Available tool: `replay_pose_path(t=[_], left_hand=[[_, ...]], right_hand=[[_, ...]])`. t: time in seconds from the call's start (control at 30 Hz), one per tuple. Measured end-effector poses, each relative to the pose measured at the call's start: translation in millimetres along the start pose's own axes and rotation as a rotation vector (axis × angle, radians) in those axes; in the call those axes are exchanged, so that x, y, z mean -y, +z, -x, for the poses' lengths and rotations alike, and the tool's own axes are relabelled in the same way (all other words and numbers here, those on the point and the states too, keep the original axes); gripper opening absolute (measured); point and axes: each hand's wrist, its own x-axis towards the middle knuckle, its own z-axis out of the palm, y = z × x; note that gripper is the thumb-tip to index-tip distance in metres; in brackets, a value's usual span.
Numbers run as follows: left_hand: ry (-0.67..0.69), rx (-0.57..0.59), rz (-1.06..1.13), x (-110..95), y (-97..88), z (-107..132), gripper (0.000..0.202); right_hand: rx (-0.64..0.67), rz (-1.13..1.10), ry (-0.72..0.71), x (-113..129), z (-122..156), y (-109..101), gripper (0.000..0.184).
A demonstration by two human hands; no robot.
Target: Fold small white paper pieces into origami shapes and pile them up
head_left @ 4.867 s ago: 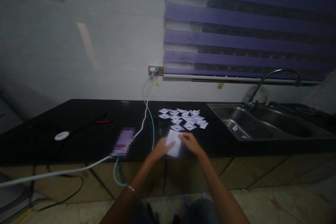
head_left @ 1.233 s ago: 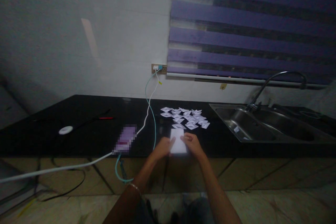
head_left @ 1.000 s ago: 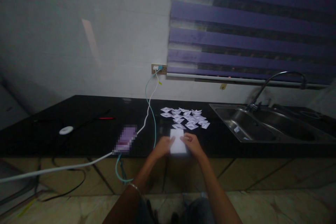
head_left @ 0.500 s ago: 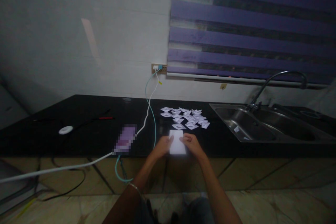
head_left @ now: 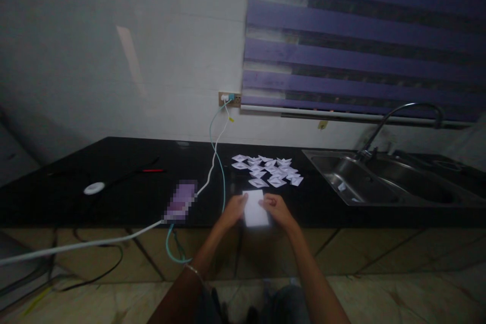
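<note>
A white rectangular sheet of paper [head_left: 255,210] is held between my two hands at the counter's front edge. My left hand [head_left: 236,207] grips its left side, thumb on top. On the right side, my right hand [head_left: 278,207] pinches the paper with thumb over it and fingers curled. Whether the sheet is folded in layers I cannot tell. Just beyond it on the counter lies a group of several folded white paper boats [head_left: 268,169], close together and partly overlapping.
The black counter [head_left: 129,202] carries a blurred-out purple phone-like object [head_left: 181,201], a white cable [head_left: 208,172], a white round object [head_left: 94,188] and a red pen-like item [head_left: 152,170]. A steel sink [head_left: 341,177] with a tap [head_left: 402,107] is at the right.
The paper has shifted slightly toward me and tilted a little. My left hand has moved slightly left along with its edge; the paper boats stay put.
</note>
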Motion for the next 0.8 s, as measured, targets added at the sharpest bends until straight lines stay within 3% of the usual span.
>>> replay_pose_path(t=[0.2,0.37,0.5,0.67,0.8], left_hand=[[-0.072,-0.035,0.084,0.1,0.8,0.2,0.062],[-0.043,-0.092,0.017,-1.3,0.8,-0.3,0.062],[-0.097,-0.019,0.108,-4.5,1.0,1.3,0.062],[-0.061,0.150,0.134,-6.6,0.1,6.7,0.052],[-0.096,0.094,0.281,-1.2,-3.5,5.4,0.046]], right_hand=[[0.025,0.019,-0.016,1.4,1.0,-0.3,0.040],[0.036,0.031,-0.033,3.5,1.2,-0.1,0.040],[-0.026,0.017,-0.033,2.0,-1.2,0.1,0.039],[-0.109,-0.020,-0.020,2.4,-3.5,-0.4,0.039],[-0.125,-0.045,-0.003,5.8,-2.7,0.2,0.040]])
